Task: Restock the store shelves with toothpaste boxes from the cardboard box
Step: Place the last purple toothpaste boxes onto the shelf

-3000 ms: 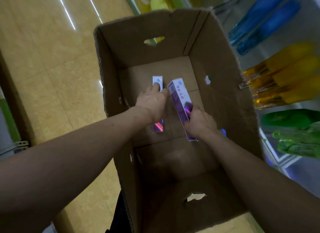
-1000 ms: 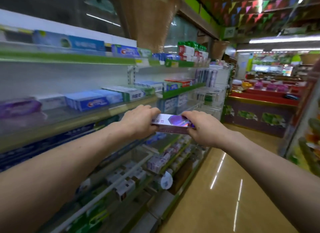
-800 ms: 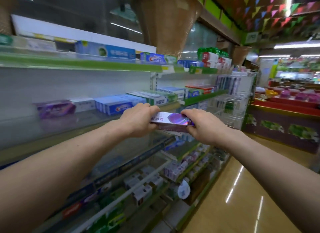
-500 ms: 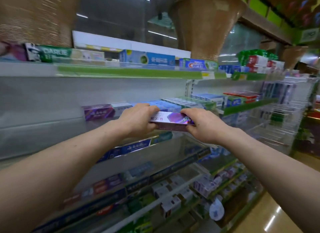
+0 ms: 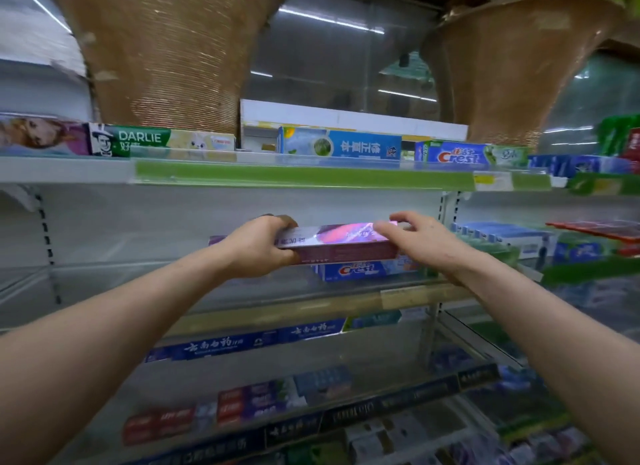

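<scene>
A purple toothpaste box (image 5: 341, 245) with a shiny top is held lengthwise in front of the middle shelf (image 5: 277, 312). My left hand (image 5: 258, 248) grips its left end, thumb beneath and fingers over the top. My right hand (image 5: 420, 239) holds the right end, with its fingers laid along the top edge. The box hovers just above a blue Crest box (image 5: 363, 269) lying on that shelf. A second purple box (image 5: 216, 239) peeks out behind my left hand. The cardboard box is out of view.
The top shelf (image 5: 294, 177) carries Darlie (image 5: 131, 141), blue (image 5: 346, 146) and Crest (image 5: 464, 155) boxes under two woven cones (image 5: 166, 56). More blue boxes (image 5: 509, 236) sit to the right on the middle shelf. Lower shelves hold several toothpaste rows. The middle shelf's left part (image 5: 121, 257) is bare.
I took the purple box out of the cardboard box and turned to the shelves. Over the last second both hands carried it leftward and closer to the middle shelf.
</scene>
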Demonstrator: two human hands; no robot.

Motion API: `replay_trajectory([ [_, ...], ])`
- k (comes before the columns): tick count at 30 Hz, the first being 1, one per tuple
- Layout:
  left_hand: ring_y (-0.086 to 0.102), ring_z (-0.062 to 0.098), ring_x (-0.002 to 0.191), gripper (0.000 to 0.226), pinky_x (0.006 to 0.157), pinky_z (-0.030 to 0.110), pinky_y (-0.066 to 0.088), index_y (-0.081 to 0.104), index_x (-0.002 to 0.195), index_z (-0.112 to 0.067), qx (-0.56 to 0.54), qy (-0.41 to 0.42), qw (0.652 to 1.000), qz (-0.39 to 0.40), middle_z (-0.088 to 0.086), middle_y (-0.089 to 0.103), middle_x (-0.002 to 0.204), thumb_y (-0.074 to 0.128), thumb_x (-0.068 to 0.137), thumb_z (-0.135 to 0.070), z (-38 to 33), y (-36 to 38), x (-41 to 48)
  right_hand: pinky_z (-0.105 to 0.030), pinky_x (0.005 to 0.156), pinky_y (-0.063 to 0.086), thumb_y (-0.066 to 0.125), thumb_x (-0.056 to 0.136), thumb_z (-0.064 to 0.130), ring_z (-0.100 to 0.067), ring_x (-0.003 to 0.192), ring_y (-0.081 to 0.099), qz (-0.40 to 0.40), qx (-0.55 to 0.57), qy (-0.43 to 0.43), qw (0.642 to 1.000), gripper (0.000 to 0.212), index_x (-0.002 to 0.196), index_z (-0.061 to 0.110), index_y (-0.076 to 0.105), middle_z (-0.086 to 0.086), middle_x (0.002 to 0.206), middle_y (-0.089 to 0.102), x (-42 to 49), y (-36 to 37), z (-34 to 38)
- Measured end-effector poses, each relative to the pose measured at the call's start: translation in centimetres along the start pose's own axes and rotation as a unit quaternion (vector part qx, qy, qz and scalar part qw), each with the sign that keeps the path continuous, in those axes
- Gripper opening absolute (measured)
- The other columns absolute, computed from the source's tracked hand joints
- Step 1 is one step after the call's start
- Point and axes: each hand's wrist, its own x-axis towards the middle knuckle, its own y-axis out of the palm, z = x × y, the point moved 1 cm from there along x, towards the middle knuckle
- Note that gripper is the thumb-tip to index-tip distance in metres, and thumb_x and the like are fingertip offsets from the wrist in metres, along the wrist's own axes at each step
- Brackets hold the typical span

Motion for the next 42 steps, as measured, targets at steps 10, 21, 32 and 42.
replay_trajectory([
  [10,0.061,0.022,0.092,0.061,0.076,0.032,0.053,0.045,0.130,-0.012,-0.161,-0.238,0.952,-0.106,0.008,0.059,0.112,0.076,0.078,-0.025,1.6,-0.2,-0.6,-0.030,0.066,0.059,0.056,0.095,0.032,-0.022,0.079,0.067,0.065,0.362,0.072,0.927,0.029,0.100,0.003,0.057,-0.015,0.100,0.067,3.7,3.8,-0.8],
  [21,0.065,0.026,0.055,0.016,0.048,0.038,0.057,0.056,0.097,-0.001,-0.634,-0.331,0.685,-0.140,0.019,0.066,0.071,0.056,0.093,-0.016,2.4,1.3,0.5,-0.021,0.060,0.054,0.071,0.083,0.015,-0.011,0.061,0.058,0.098,0.340,-0.004,0.935,0.028,0.106,0.006,0.057,-0.007,0.085,0.061,2.7,10.2,2.1],
  [32,0.061,0.028,0.051,0.023,0.055,0.024,0.050,0.055,0.075,-0.001,-0.566,-0.325,0.757,0.003,0.019,0.063,0.064,0.034,0.080,-0.011,6.5,0.2,0.5,-0.041,0.097,0.049,0.052,0.095,0.021,-0.013,0.101,0.063,0.128,0.224,-0.109,0.960,0.018,0.087,0.032,0.063,0.011,0.098,0.067,4.8,12.0,3.0],
  [42,0.066,0.030,0.076,0.059,0.067,0.028,0.049,0.061,0.111,0.006,-0.255,-0.260,0.921,0.140,0.020,0.069,0.092,0.055,0.058,-0.018,6.0,-2.1,2.6,-0.021,0.103,0.029,0.053,0.093,0.016,-0.014,0.137,0.030,0.052,-0.018,-0.238,0.970,0.054,0.142,0.032,0.038,0.007,0.151,0.033,10.2,10.1,4.9],
])
